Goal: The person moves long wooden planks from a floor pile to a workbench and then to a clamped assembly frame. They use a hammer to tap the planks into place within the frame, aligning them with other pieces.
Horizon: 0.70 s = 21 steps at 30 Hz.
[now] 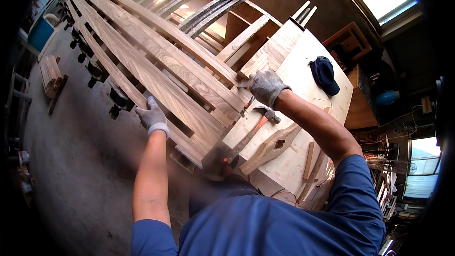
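Observation:
Several long brown wooden planks (156, 66) lie side by side and run from the upper left down to a pale workbench (303, 61). My left hand (152, 116), in a grey glove, rests on the outer edge of the nearest plank with its fingers curled over it. Gloved as well, my right hand (267, 86) is closed around a slim tool (247, 105) at the planks' near end, with the tip pointing down at the wood. A hammer (258, 124) with an orange handle lies on the bench just below that hand.
A shaped wooden piece with a hole (272, 146) and thin wooden strips (309, 160) lie on the bench. A dark blue cap (325, 75) sits further back. Black clamps (97, 68) line the planks' left edge. Short stacked boards (51, 77) rest on the concrete floor.

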### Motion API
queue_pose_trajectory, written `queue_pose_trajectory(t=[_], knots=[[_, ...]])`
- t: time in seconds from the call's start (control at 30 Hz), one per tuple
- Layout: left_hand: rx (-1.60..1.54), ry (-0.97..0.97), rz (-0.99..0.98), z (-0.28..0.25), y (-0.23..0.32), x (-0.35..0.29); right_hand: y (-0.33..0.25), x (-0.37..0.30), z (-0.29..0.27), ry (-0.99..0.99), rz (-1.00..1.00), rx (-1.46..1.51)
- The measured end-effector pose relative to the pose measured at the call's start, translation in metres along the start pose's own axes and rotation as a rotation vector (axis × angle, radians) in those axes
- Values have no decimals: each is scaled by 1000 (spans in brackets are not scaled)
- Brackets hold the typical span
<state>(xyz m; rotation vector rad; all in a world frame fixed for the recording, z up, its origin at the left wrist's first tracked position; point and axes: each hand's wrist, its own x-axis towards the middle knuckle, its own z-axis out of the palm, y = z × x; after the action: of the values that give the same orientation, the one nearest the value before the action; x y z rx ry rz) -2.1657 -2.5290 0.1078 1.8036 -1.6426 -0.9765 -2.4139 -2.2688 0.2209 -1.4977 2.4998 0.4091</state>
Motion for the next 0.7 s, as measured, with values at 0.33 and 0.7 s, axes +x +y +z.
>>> queue_pose_trajectory(t=[0.33,0.7], knots=[[7,5,5,0,-4,3,-7,3,3,104,-25,-85],[21,24,15,3,-5,3,-5,-5,-13,-59,-30,-117]])
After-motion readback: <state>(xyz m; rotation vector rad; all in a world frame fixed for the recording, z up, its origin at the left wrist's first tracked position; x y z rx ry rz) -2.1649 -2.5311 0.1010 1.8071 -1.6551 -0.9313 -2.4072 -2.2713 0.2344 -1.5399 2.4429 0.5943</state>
